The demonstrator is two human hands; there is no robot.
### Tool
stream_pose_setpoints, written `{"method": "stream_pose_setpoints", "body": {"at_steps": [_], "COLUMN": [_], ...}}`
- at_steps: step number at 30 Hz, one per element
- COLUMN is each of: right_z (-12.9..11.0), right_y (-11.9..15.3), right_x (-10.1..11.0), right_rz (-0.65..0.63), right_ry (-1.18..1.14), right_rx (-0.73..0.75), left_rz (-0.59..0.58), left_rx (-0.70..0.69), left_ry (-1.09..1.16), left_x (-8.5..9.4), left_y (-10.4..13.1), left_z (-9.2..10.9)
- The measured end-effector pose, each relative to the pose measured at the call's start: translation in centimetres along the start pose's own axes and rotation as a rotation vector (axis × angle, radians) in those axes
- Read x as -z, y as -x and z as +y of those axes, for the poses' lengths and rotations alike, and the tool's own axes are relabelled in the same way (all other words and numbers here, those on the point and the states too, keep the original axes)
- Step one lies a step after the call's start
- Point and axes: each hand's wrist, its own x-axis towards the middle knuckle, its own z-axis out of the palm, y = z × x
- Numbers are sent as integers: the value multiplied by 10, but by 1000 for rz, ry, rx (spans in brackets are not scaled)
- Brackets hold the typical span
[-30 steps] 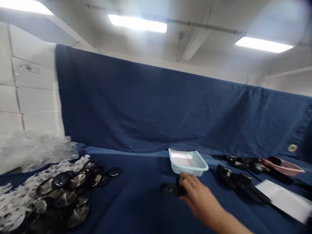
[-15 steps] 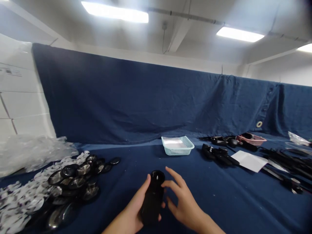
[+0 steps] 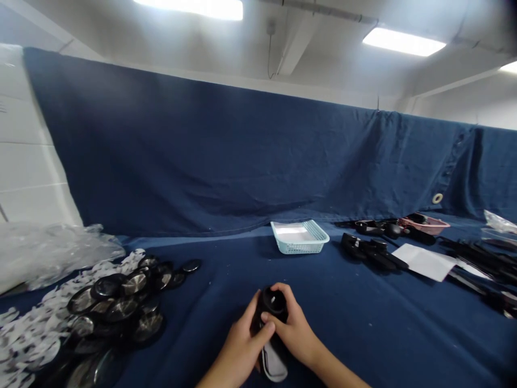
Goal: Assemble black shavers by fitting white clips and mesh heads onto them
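Note:
Both of my hands close around a long black plastic part point(image 3: 274, 362) just above the blue cloth. Its far end has a round dark hollow with a small bright spot, and a pale grey panel with a rounded end shows on its near half. My left hand point(image 3: 247, 337) wraps the left side, thumb lying across the top. On the other side, my right hand point(image 3: 294, 326) grips the far end, its index finger curled over the rim and its thumb pressing near the middle. What the part is exactly, I cannot make out.
To the left lies a heap of round black shiny pieces point(image 3: 121, 307) beside many small white pieces point(image 3: 36, 334) and clear plastic bags point(image 3: 60, 250). A light blue basket point(image 3: 301, 248) holds white paper. On the right are black parts point(image 3: 371, 252), a white sheet point(image 3: 424, 262) and a pink basket point(image 3: 434, 226).
My right hand, its fingers spread beside the part before, now grips it. The part's pale grey panel has come into view. My view has shifted slightly.

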Motion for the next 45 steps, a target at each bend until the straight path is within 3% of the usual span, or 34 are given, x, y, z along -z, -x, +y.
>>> {"method": "stream_pose_setpoints", "body": {"at_steps": [5,11,18,22,31,35,45], "right_z": [2,-1,5,1,5,6,1], "right_y": [2,3,6,6,6,8,9], "right_x": [8,10,13,13,14,14,14], "right_rz": [-22,-159,-158,-181,-189,-204,-212], "right_ry": [47,157,267,300,349,360,342], "right_rx": [11,-46,-122,-136,-131,-135,-125], "left_rz": [110,152,491,556,281,299,322], "left_rx": [-183,-122,-19,38,211,265,216], "left_ry": [-403,-804,-1237,-1429,-1571,-1570,-1540], "left_x": [15,49,113,132,151,153,140], "left_y": [1,1,2,7,23,23,16], "left_z": [0,18,44,48,53,54,50]}}
